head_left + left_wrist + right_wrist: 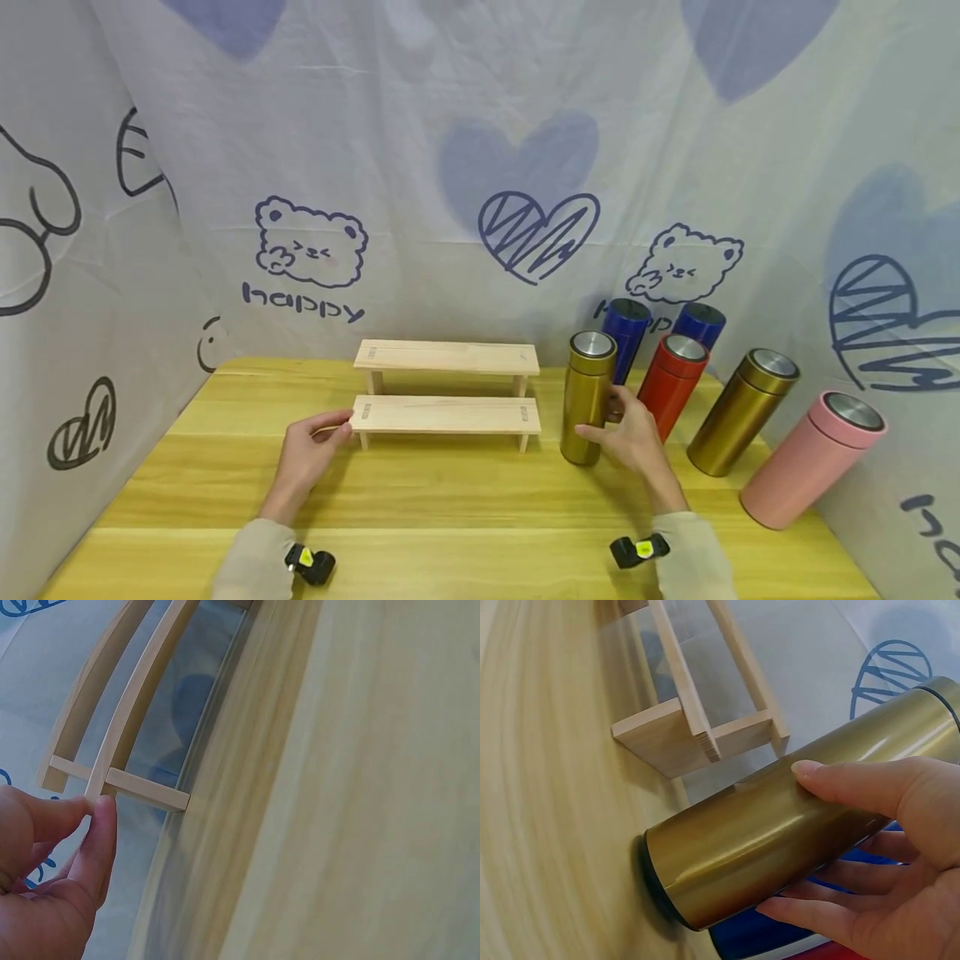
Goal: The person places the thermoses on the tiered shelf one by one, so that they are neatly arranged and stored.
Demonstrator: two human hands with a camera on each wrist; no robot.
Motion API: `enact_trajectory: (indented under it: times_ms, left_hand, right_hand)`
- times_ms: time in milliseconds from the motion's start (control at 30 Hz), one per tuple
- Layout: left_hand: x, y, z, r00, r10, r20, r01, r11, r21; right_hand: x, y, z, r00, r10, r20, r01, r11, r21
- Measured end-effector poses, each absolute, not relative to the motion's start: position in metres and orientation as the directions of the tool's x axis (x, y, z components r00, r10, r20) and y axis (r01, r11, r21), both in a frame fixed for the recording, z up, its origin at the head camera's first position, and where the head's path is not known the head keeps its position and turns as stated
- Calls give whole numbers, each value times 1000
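My right hand (632,432) grips a gold thermos bottle (582,408) around its body, thumb on the near side and fingers behind. In the right wrist view the gold bottle (772,832) stands with its dark base at the tabletop, a small way from the end of a two-step wooden rack (682,720). My left hand (315,450) pinches the left end of the lower shelf (446,414) between thumb and fingertips. The left wrist view shows that hand (64,862) holding the shelf's end above its leg. Both shelves carry nothing.
Right of the held bottle stand a red bottle (672,379), a second gold bottle (738,417) and a pink bottle (810,462). Two blue bottles, one left (628,321) and one right (701,323), stand behind. A printed curtain (420,150) hangs behind the wooden table (420,517).
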State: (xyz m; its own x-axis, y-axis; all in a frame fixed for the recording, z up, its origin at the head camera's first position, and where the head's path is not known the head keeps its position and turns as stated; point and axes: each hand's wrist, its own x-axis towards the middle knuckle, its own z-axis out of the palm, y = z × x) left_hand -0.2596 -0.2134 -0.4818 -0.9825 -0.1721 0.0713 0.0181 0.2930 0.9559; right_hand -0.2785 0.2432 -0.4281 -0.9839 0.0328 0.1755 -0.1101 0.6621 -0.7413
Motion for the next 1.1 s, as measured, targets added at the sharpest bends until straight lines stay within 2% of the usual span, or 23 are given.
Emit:
enact_trajectory:
  times_ms: [300, 533, 1100]
  left_hand:
    - [-260, -213, -481, -982, -179, 64, 4, 314, 950]
    - [-260, -212, -481, -981, -184, 55, -6, 317, 948]
    - [-261, -212, -481, -983, -176, 57, -5, 330, 944]
  right_hand:
    - [-274, 237, -413, -990, 20, 140, -95, 642, -761]
    - [-275, 230, -399, -985, -23, 169, -148, 609, -780]
    - [-298, 198, -349, -975, -116, 187, -220, 501, -837]
